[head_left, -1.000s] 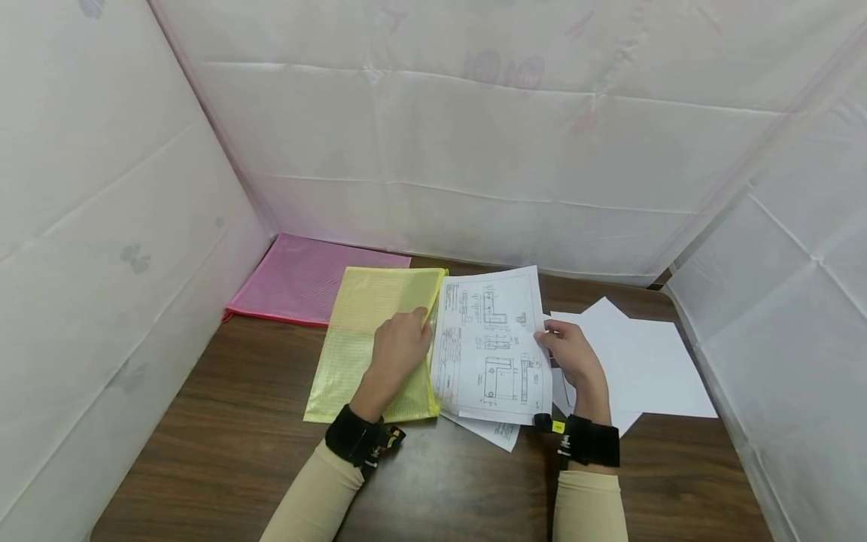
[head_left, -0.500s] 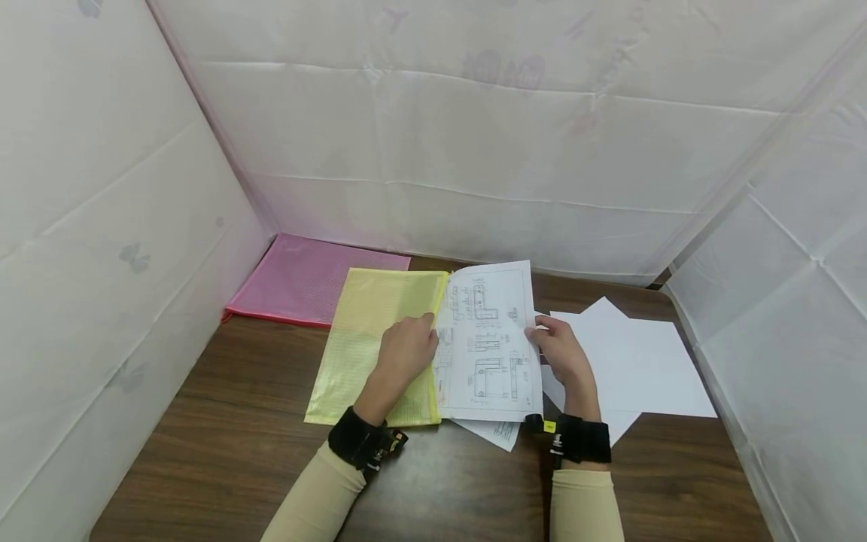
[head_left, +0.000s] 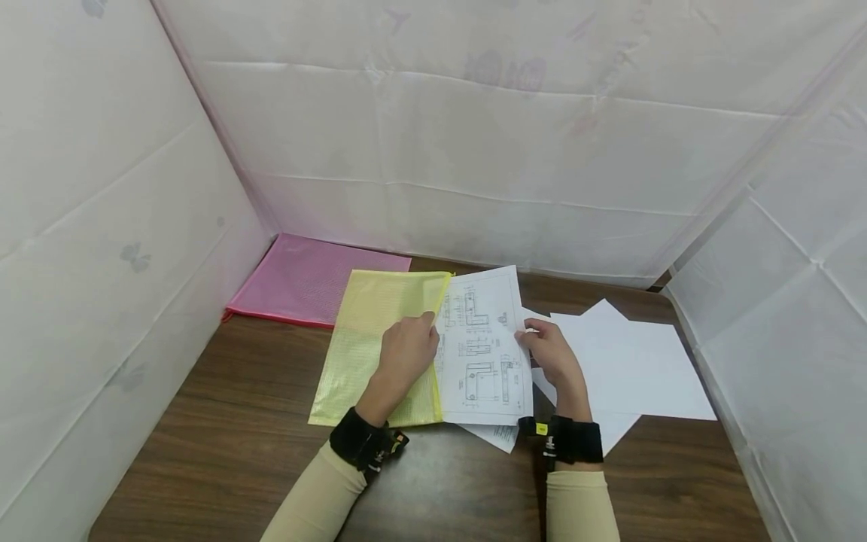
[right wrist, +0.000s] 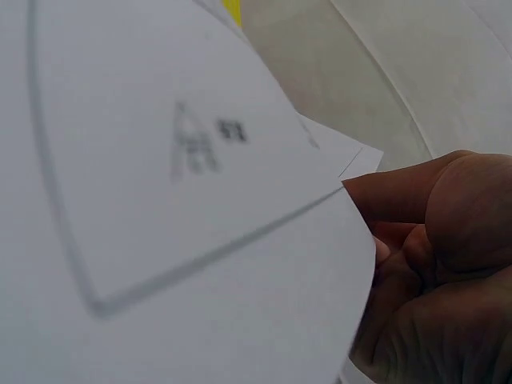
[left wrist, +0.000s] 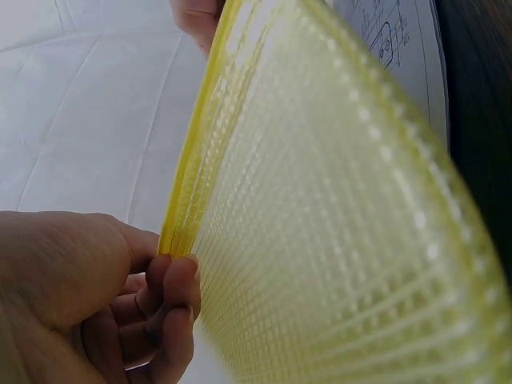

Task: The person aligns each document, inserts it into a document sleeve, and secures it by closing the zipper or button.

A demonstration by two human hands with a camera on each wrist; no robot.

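A yellow mesh zip pouch [head_left: 369,339] lies on the brown table [head_left: 223,444]. My left hand [head_left: 406,348] grips the pouch's open right edge and lifts it; the left wrist view shows the fingers [left wrist: 164,312] curled round the yellow edge [left wrist: 188,192]. My right hand [head_left: 545,350] pinches the right edge of a white sheet with technical drawings [head_left: 481,354], whose left edge sits inside the pouch's opening. The right wrist view shows the printed sheet [right wrist: 160,200] close up with the thumb [right wrist: 416,192] on it.
A pink mesh pouch [head_left: 305,278] lies at the back left against the white fabric wall. Several loose white sheets [head_left: 630,361] lie to the right of my right hand, and another printed sheet [head_left: 497,435] pokes out below. White fabric walls enclose the table on three sides.
My right hand has moved left with the drawing sheet, sliding it further into the yellow pouch. My left hand has stayed on the pouch's edge.
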